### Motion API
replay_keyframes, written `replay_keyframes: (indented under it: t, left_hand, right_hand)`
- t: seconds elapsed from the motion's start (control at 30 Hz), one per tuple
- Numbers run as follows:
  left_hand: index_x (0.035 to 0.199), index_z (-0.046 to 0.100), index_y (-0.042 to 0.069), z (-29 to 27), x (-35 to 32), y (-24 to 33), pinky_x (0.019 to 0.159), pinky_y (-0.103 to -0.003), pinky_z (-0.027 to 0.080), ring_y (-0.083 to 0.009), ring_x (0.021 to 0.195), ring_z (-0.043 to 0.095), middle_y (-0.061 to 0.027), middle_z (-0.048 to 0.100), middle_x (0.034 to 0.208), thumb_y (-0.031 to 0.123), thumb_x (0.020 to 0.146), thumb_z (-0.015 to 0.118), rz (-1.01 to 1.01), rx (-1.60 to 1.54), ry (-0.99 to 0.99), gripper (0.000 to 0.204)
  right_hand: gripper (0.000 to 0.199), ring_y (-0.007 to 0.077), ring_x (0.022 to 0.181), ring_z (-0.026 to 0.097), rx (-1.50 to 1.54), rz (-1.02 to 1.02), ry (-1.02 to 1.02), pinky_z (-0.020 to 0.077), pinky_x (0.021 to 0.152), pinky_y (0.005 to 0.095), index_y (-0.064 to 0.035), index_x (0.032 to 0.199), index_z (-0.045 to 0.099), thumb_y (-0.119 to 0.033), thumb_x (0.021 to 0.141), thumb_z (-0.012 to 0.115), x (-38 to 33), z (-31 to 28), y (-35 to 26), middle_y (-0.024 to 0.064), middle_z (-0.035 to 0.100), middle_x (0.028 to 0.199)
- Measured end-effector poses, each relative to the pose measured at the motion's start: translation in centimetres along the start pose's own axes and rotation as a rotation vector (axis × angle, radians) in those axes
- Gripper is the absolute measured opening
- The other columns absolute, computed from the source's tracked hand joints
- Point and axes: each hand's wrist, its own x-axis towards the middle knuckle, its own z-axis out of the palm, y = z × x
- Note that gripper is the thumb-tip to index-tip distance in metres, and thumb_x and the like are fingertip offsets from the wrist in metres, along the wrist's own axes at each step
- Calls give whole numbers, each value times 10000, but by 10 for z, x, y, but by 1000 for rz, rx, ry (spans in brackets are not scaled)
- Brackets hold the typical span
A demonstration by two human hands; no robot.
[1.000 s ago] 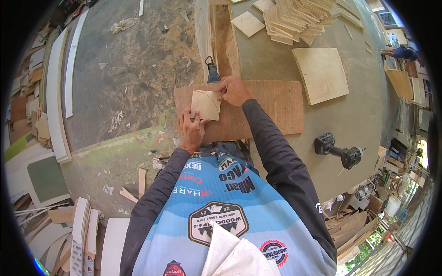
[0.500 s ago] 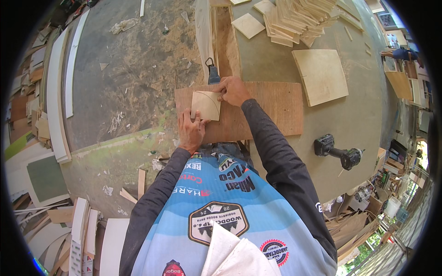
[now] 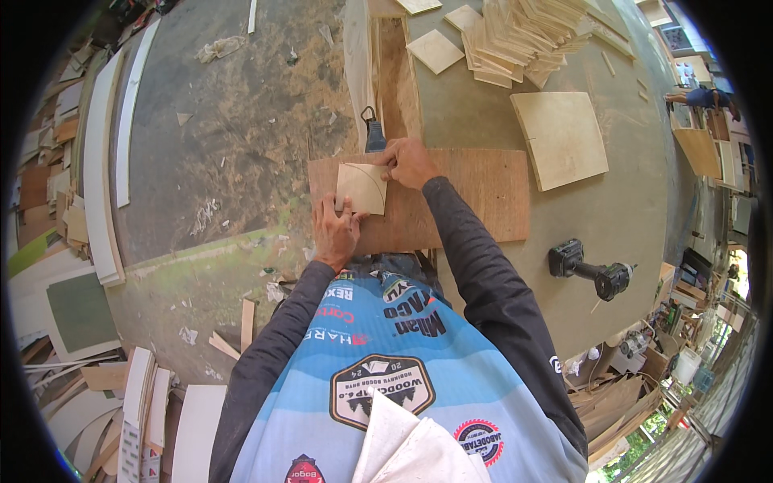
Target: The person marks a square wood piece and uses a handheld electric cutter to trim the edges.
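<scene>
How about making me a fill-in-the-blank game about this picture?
1. The pale square lies nearer the brown board's ____ end than its right end.
2. The line on the square is ____, not straight.
3. The right hand is at the square's upper ____ corner.
4. The number of hands touching the square, counting the left hand, is ____.

Missing words: left; curved; right; two.

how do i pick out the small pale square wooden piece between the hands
Find the long reddish-brown rectangular wooden board. On its left half, the bare left hand and bare right hand touch the small pale square wooden piece. Unlike the larger pale wooden panel farther right, it bears a dark curved line.
</scene>
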Motion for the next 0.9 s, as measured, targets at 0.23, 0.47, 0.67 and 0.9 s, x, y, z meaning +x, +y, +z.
replay_keyframes:
  t: [0.23,0.47,0.67,0.9]
  left_hand:
    - [1213,706,-8,-2,3,3,921,-483,449,-386,1103,540,-199,538,1186,231,859,761,-10,-2,-7,431]
    - [1215,706,-6,0,3,0,903,-486,454,-386,1101,543,-195,537,1189,234,861,760,7,11,19,431]
    - [1226,707,-1,-1,4,1,903,-481,454,-380,1097,544,-192,536,1184,236,862,754,-6,18,1,436]
    - [1226,707,-5,2,5,-1,905,-477,453,-379,1096,542,-187,534,1171,237,864,751,4,27,9,438]
  right_hand:
    - [374,224,735,705,65,17,17,572,679,326,-48,971,821,39,613,881,1,2,3,131,742,886]
    - [368,223,718,699,31,-3,19,567,669,330,-39,969,819,41,614,879,2,1,1,135,741,875]
    - [363,217,710,696,44,15,16,564,663,329,-33,969,817,47,619,872,3,0,0,131,736,858]
    - [370,214,712,695,44,24,13,562,662,327,-41,975,817,48,620,871,3,-1,-1,131,734,861]
